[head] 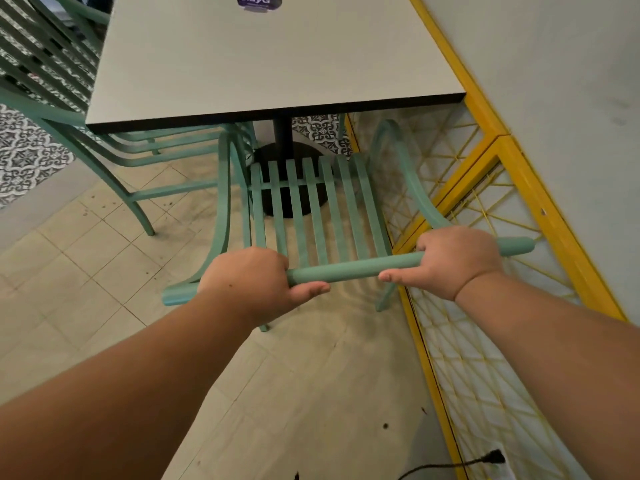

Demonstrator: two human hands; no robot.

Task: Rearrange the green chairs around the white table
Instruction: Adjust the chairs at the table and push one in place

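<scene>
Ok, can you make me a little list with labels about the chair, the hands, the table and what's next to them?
chair: green chair, front at the white table's near edge
left hand: grips its top rail
right hand: grips the same rail
other chair: second green chair at the table's left
right side: yellow frame with netting
table top: purple sticker
</scene>
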